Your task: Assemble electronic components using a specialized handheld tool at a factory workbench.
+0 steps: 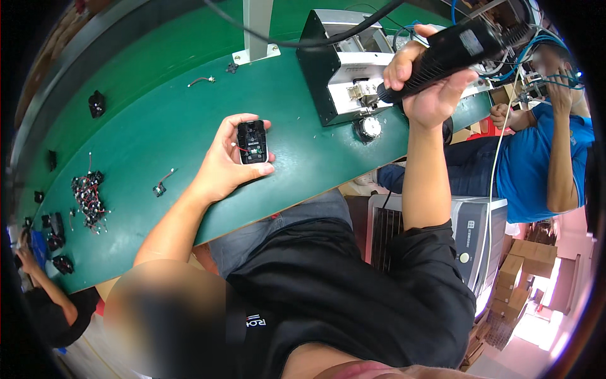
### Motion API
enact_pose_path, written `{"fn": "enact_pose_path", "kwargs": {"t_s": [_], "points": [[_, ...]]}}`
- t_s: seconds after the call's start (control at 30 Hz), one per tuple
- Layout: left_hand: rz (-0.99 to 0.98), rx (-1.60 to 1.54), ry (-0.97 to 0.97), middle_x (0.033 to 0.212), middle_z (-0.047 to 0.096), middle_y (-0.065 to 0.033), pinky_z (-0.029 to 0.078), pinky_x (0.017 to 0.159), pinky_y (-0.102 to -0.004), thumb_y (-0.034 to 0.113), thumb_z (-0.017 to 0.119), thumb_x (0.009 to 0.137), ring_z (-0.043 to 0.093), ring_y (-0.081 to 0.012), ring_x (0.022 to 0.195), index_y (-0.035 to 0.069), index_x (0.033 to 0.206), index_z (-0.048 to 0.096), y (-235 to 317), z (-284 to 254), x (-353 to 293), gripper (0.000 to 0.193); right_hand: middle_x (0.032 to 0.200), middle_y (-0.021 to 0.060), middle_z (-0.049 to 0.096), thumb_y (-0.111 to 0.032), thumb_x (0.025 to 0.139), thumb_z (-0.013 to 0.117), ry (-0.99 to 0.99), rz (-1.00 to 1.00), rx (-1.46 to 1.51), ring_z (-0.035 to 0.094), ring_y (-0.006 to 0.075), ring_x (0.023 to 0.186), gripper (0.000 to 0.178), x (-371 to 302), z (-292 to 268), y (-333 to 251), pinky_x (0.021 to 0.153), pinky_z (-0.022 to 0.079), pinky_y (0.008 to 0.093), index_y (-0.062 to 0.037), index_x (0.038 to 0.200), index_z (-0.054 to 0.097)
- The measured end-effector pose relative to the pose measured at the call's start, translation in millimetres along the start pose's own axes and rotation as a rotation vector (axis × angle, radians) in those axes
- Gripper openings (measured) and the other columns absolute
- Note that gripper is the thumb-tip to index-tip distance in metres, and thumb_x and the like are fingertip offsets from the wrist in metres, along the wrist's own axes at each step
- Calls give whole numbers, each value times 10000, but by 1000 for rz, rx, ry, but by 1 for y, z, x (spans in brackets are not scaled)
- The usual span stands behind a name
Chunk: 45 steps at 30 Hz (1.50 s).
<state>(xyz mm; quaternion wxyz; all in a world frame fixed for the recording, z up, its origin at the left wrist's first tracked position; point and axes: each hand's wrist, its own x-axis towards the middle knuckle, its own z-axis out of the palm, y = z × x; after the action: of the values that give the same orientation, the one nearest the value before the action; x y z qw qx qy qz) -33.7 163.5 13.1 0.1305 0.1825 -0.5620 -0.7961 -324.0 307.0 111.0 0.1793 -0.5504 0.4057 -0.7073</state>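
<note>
- Cradling a black rectangular casing (254, 134) in my left hand (221, 165), I have its open side facing up over the green counter (189, 129), a red wire (240, 149) showing inside.
- My right hand (430, 108) grasps a black electric screwdriver (451, 58), tip near the black-and-white benchtop machine (338, 79).
- One small wired part (160, 189) lies left of the casing, a pile of wired parts (90, 196) farther left.

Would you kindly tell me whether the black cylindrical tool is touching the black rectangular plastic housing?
Apart: the head view plainly shows green tabletop between the black cylindrical tool and the black rectangular plastic housing.
</note>
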Motion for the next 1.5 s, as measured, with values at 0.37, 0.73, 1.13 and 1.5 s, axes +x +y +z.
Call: {"fn": "enact_pose_path", "kwargs": {"t_s": [0.37, 0.73, 1.13, 1.5], "points": [[258, 723, 91, 1257, 616, -99, 509, 915, -343, 219, 938, 633, 612, -200, 1117, 76, 1282, 509, -13, 10, -13, 791, 692, 83, 540, -745, 961, 261, 391, 113, -13, 508, 169, 518, 877, -10, 59, -17, 513, 480, 302, 24, 1350, 423], [391, 935, 37, 1049, 573, -88, 399, 923, -388, 358, 952, 565, 545, -297, 1021, 86, 1145, 559, -6, 13, -11, 751, 724, 87, 545, -858, 861, 297, 120, 161, 215, 527, 175, 548, 1025, -42, 152, 14, 526, 494, 346, 1, 1416, 366], [466, 918, 51, 972, 557, -68, 394, 852, -369, 378, 949, 552, 542, -267, 907, 91, 1102, 565, -12, 11, -9, 730, 719, 85, 549, -877, 838, 310, 153, 207, 261, 532, 175, 541, 1033, -51, 160, 18, 523, 492, 342, -8, 1393, 377], [425, 969, 28, 952, 598, -66, 378, 886, -372, 426, 944, 532, 579, -272, 937, 87, 1117, 607, -11, 10, -7, 756, 675, 97, 569, -914, 711, 482, 129, 258, 423, 550, 184, 522, 1038, -63, 164, 27, 483, 476, 315, -39, 1269, 455]]}}
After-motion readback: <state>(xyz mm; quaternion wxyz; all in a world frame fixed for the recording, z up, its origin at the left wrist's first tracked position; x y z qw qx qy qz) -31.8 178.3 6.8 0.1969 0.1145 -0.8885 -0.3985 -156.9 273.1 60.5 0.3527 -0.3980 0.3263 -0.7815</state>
